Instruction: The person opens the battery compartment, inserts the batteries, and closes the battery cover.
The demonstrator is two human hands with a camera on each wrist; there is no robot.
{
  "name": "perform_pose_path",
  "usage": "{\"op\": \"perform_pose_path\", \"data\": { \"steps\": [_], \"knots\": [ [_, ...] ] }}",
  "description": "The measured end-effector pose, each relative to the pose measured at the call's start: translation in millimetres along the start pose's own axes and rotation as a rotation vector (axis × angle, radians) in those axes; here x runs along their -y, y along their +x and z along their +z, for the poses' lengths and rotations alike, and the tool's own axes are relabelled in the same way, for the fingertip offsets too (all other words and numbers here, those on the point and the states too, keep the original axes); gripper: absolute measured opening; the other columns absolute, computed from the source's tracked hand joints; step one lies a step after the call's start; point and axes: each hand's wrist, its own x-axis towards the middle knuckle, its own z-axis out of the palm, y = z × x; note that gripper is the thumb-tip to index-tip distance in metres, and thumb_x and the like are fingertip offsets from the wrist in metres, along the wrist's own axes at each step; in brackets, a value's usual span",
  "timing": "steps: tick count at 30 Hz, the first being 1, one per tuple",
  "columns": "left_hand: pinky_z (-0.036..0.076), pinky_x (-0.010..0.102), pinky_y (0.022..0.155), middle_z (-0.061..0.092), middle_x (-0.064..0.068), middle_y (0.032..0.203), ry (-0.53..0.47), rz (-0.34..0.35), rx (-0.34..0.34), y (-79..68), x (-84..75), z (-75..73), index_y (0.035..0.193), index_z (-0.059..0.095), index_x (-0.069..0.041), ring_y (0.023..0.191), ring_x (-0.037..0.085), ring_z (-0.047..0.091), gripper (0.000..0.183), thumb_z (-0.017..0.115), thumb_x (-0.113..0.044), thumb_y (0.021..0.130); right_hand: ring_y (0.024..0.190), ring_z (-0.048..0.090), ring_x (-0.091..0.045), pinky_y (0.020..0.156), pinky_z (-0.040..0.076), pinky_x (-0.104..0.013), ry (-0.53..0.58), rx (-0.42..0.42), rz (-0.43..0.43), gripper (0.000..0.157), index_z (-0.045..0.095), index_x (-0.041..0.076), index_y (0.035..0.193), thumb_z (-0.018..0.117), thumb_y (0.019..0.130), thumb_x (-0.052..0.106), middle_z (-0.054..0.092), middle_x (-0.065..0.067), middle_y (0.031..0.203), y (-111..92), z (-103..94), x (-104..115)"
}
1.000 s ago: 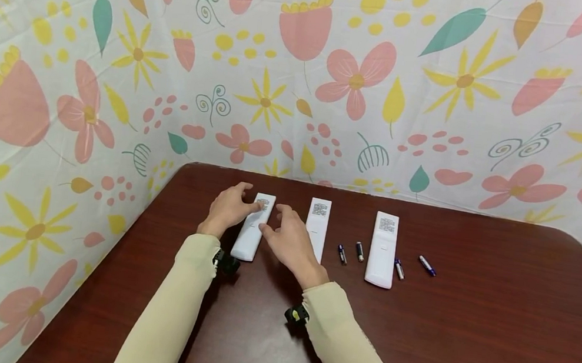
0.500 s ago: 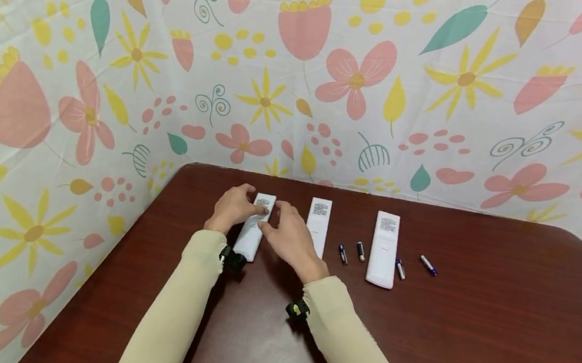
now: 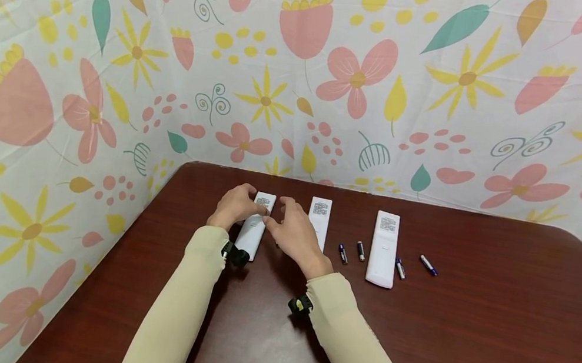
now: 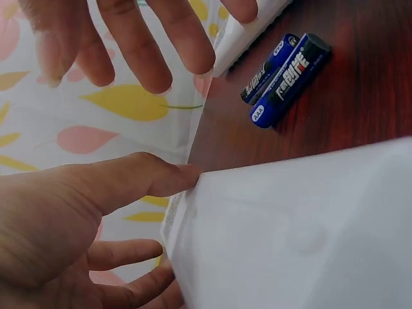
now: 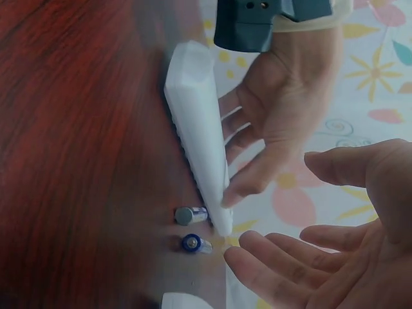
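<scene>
My left hand (image 3: pixel 234 206) holds the leftmost white remote control (image 3: pixel 250 239), which lies back side up on the table. In the left wrist view its thumb (image 4: pixel 141 180) meets one edge of the remote, and its other fingers are on the opposite side. My right hand (image 3: pixel 296 236) hovers just right of that remote, fingers spread and slightly bent, holding nothing. Two blue-and-black AAA batteries (image 4: pixel 290 84) lie beside the remote in the left wrist view; the right wrist view shows their ends, one battery (image 5: pixel 191 215) nearest the remote. In the head view my right hand mostly hides them.
A second white remote (image 3: pixel 319 214) lies partly behind my right hand, and a third remote (image 3: pixel 383 250) farther right. Between them are two batteries, one blue (image 3: pixel 343 254) and one dark (image 3: pixel 360 251). Two more, a battery (image 3: pixel 400 268) and another battery (image 3: pixel 428 265), lie right of the third remote.
My left hand has shifted slightly right, its thumb now reaching across to the remote's right edge. My right hand has moved a little to the right. The remotes and visible batteries stay put.
</scene>
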Motion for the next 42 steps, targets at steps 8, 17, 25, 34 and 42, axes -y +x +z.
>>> {"op": "perform_pose_path", "data": {
  "steps": [8,17,25,34,42],
  "knots": [
    [0.06,0.047,0.09,0.065,0.02,0.132,-0.174,0.048,0.027,0.3,8.2,1.2,0.155,0.051,-0.006,0.109,0.034,0.067,0.072,0.084,-0.022,0.094,0.114,0.067,-0.031,0.094,0.057,-0.049,0.044,0.004,0.027,0.064,0.045,0.0,0.157,0.071,0.105,0.028,0.058,-0.023,0.144,-1.2,-4.3,-1.6],
    [0.062,0.045,0.084,0.067,0.02,0.123,-0.336,0.065,0.077,2.5,20.7,1.7,0.158,0.05,-0.007,0.098,0.032,0.07,0.076,0.086,-0.017,0.092,0.116,0.067,-0.033,0.096,0.057,-0.048,0.033,0.016,0.015,0.064,0.046,0.003,0.158,0.071,0.105,0.026,0.058,-0.023,0.144,-1.9,-1.6,-4.7],
    [0.064,0.043,0.075,0.064,0.02,0.124,-0.434,0.104,0.068,1.5,31.7,1.2,0.161,0.048,-0.014,0.093,0.031,0.071,0.075,0.083,-0.017,0.095,0.118,0.066,-0.036,0.096,0.058,-0.049,0.048,0.02,-0.038,0.064,0.045,0.005,0.16,0.071,0.105,0.024,0.056,-0.024,0.146,-2.7,-3.8,-8.7],
    [0.064,0.04,0.077,0.061,0.019,0.135,-0.593,0.134,0.049,-0.4,35.6,-8.6,0.163,0.047,-0.025,0.099,0.031,0.071,0.076,0.083,-0.021,0.096,0.112,0.068,-0.031,0.091,0.059,-0.046,0.073,0.06,-0.119,0.066,0.046,0.011,0.162,0.074,0.103,0.022,0.052,-0.025,0.147,-1.7,-4.4,-13.5],
    [0.065,0.038,0.073,0.063,0.019,0.13,-0.674,0.15,0.018,-6.1,28.5,-13.0,0.162,0.049,-0.026,0.093,0.026,0.073,0.078,0.085,-0.018,0.094,0.11,0.07,-0.032,0.092,0.06,-0.046,0.139,0.066,-0.143,0.064,0.048,0.013,0.161,0.075,0.102,0.019,0.054,-0.025,0.143,-2.4,-6.0,-18.4]
  ]
}}
